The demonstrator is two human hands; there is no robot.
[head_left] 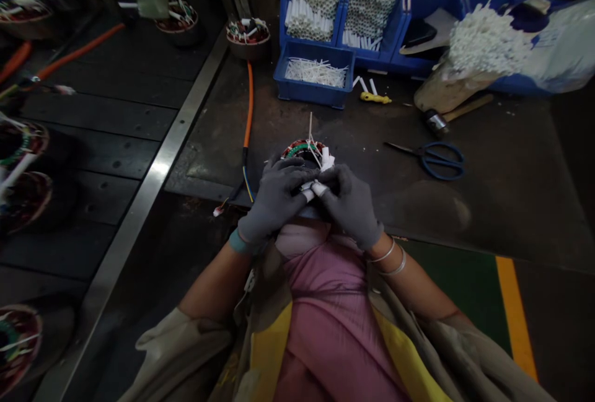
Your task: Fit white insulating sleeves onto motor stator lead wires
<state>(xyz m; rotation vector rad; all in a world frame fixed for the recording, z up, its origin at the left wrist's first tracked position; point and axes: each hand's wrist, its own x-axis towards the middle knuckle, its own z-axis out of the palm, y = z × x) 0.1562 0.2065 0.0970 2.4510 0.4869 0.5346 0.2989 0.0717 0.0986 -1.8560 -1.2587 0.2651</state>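
Observation:
A motor stator (303,149) with copper-red windings and a green ring rests at the table's front edge, close to my body. Over its near side, my left hand (281,194) in a grey glove curls its fingers inward. My right hand (351,201), gloved alike, meets it there with thumb and fingers pinched together. Both thumb tips are wrapped in white. What lies between the fingers is too small and covered to make out. A white sleeve piece (328,159) and a thin white cable tie (310,126) stick up from the stator beside my fingers.
Blue bins (310,2) of white tubes stand at the back, with a blue tray (313,89) of cable ties before them. Blue-handled scissors (441,159), a hammer (437,122) and a yellow-handled tool (375,98) lie right. More stators (248,36) line the left, beside a metal rail (160,166).

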